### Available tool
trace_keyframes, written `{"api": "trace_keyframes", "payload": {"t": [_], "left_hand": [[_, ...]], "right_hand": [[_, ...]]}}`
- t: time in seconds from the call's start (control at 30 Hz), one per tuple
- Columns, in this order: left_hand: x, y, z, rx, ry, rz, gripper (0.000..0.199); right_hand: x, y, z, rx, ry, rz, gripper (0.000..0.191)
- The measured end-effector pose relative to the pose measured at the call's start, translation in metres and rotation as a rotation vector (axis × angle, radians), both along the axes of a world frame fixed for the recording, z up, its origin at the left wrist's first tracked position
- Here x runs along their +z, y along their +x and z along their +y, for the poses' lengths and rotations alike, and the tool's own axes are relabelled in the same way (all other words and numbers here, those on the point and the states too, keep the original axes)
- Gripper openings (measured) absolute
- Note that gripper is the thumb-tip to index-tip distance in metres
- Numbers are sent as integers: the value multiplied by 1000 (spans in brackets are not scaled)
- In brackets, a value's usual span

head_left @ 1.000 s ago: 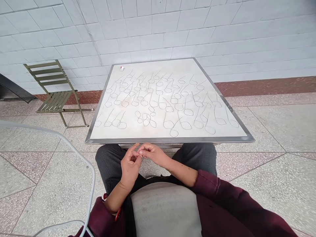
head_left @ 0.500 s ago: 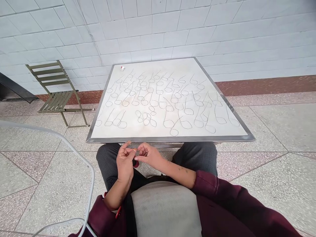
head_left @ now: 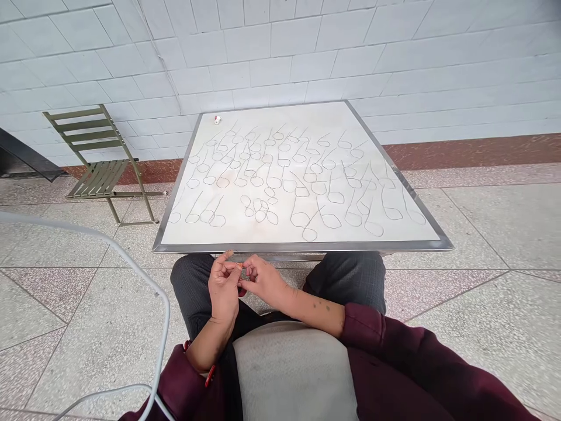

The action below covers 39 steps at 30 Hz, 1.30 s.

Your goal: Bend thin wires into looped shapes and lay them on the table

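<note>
My left hand [head_left: 224, 289] is closed in a pinch just in front of the table's near edge, above my lap, with one finger pointing up. Close against its fingertips is my right hand [head_left: 267, 285], also pinching, thumb and fingers bent inward. Whatever sits between the fingertips is too small and thin to make out; a spot of orange shows at the left thumb tip. Beyond the hands, many thin wire loops with straight tails [head_left: 329, 221] lie spread over the white tabletop [head_left: 280, 234]. A cluster of small loops bent together [head_left: 260, 217] lies near the front middle.
A grey metal rim [head_left: 302, 247] edges the table. On its far left corner lies a small white-and-red object [head_left: 218, 120]. A green folding chair [head_left: 99, 158] stands left, by the tiled wall [head_left: 280, 41]. A pale tube [head_left: 164, 321] curves through the left foreground.
Both hands stay together at nearly the same place. The right hand has turned slightly, and its fingers have closed in a little toward the left fingertips.
</note>
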<state>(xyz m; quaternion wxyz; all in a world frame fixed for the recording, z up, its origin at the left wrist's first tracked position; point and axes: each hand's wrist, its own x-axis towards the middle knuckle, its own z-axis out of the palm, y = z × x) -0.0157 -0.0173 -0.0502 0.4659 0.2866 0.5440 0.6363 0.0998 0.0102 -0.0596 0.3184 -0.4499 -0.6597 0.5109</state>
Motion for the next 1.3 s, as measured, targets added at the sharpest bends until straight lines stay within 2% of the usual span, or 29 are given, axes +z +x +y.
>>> {"api": "trace_keyframes", "payload": {"t": [0.1, 0.2, 0.4, 0.73, 1.0, 1.13, 1.3], "left_hand": [[-1, -2, 0, 7, 21, -4, 40], [0, -4, -1, 0, 41, 2, 40], [1, -1, -2, -51, 14, 51, 39], [1, 4, -3, -44, -19, 110, 39], [-6, 1, 0, -18, -52, 94, 40], [-2, -3, 11, -70, -82, 24, 50], [7, -1, 27, -123, -121, -8, 54]], "right_hand": [[-2, 2, 3, 60, -131, 139, 33], [-7, 5, 8, 139, -212, 263, 23], [-10, 9, 10, 67, -86, 158, 4], [-7, 6, 7, -50, 95, -39, 5], [-13, 1, 10, -56, 109, -41, 4], [-11, 6, 19, -31, 137, -14, 6], [-4, 11, 30, -81, 119, -10, 6]]}}
